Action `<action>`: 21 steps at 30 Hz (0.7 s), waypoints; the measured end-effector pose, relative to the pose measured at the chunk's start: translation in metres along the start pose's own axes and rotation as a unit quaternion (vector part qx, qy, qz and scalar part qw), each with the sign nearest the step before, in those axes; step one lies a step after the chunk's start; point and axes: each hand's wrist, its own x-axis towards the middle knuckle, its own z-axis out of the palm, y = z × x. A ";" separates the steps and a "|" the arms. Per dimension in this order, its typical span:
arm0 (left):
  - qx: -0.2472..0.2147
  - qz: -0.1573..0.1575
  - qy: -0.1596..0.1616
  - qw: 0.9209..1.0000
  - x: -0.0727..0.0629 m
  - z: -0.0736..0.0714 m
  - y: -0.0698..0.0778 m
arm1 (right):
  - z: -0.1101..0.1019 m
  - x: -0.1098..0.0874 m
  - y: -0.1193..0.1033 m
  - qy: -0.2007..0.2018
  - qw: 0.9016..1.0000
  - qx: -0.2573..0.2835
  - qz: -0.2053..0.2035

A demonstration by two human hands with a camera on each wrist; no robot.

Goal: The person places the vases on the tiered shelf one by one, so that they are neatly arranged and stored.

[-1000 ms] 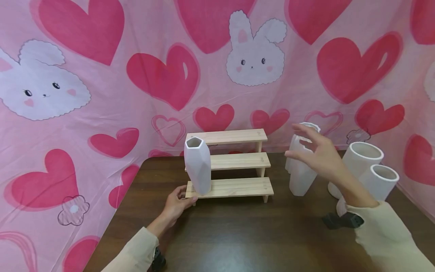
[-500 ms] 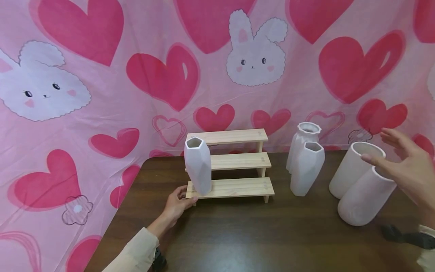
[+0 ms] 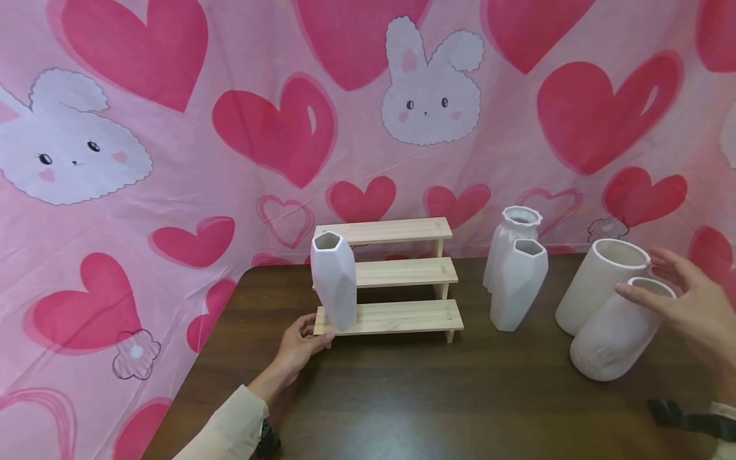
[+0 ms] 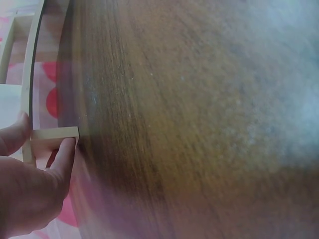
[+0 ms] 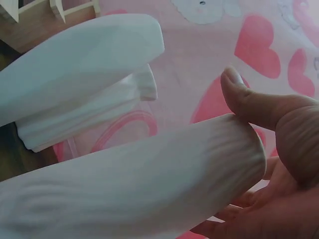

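My left hand (image 3: 298, 348) grips the left end of a three-step wooden shelf (image 3: 402, 317), thumb at the board's edge and fingers against its leg (image 4: 56, 133). A faceted white vase (image 3: 335, 281) stands on the lowest step, beside that hand. At far right, my right hand (image 3: 692, 300) is spread around the rim of the nearer textured white vase (image 3: 612, 338). In the right wrist view its thumb (image 5: 254, 104) sticks out past one side of that vase's mouth, and the other fingers reach behind the opposite side.
Behind the textured vase stands a wider ribbed white vase (image 3: 592, 287). A second faceted vase (image 3: 516, 287) and a vase with a scalloped rim (image 3: 499, 249) stand right of the shelf. The brown table (image 3: 402, 396) meets a pink heart-patterned cloth (image 3: 356, 140) behind.
My right hand has moved right, away from the second faceted vase, and come in around the textured vase's rim. The left hand has stayed on the shelf.
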 end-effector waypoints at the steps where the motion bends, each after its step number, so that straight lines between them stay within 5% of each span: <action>1: -0.002 0.001 -0.001 1.000 0.000 0.000 0.000 | 0.001 -0.002 0.001 0.005 1.000 -0.006 0.002; 10: -0.007 0.000 -0.003 1.000 0.001 0.001 -0.002 | 0.008 -0.025 0.021 0.035 0.999 0.005 0.013; 21: -0.016 0.008 -0.003 1.000 0.000 0.000 0.000 | 0.012 -0.025 0.026 0.048 0.997 0.051 0.016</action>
